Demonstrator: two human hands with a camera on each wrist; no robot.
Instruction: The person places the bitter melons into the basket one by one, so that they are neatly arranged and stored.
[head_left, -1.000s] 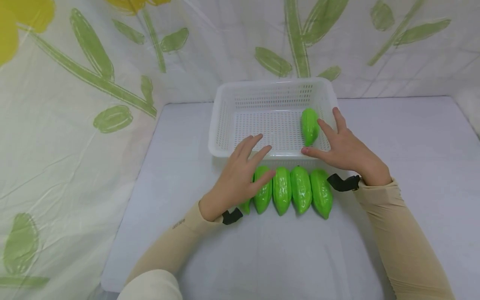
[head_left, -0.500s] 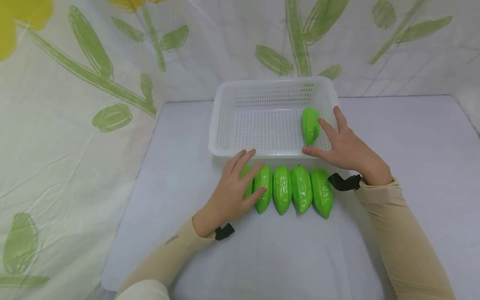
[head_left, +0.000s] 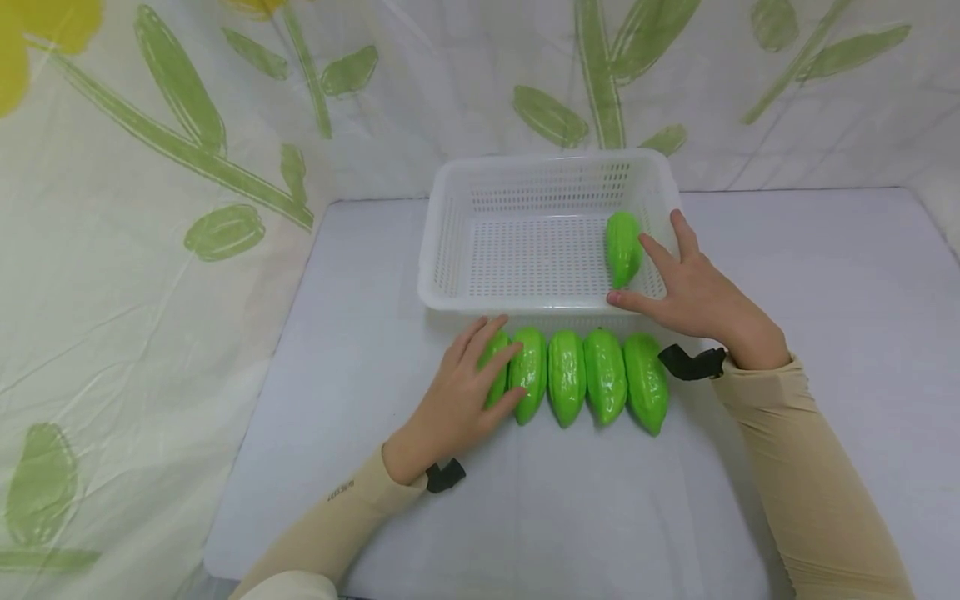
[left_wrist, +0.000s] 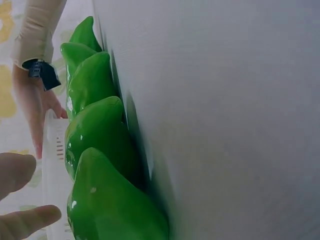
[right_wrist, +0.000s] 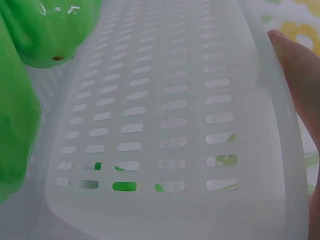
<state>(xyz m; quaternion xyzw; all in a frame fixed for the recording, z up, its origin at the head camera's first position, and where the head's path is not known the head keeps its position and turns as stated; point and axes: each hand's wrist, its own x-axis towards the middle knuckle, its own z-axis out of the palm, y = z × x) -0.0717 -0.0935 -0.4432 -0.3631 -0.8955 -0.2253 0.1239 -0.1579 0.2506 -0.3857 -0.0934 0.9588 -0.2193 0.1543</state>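
Several glossy green ridged fruits [head_left: 566,379], pointed at the near end, lie side by side in front of a white perforated basket [head_left: 517,305]. Over the leftmost fruit [head_left: 497,390], partly hidden, my left hand [head_left: 457,400] reaches with fingers spread. The left wrist view shows two fingertips [left_wrist: 42,216] close beside the green row. One more such fruit [head_left: 622,246] lies inside the basket on the right. My right hand [head_left: 701,292] rests with spread fingers at the basket's front right corner, thumb at the front rim. The right wrist view has a finger [right_wrist: 297,65] along the outside of the rim.
The table [head_left: 585,517] is covered in a pale smooth cloth. Behind and to the left hangs a white curtain [head_left: 420,83] printed with green leaves and yellow flowers, close behind the basket. Black wrist mounts [head_left: 692,364] stick out below both hands.
My left hand has drawn back from the basket's front rim, left and toward me, to the leftmost fruit in the row. My right hand stays at the basket's corner.
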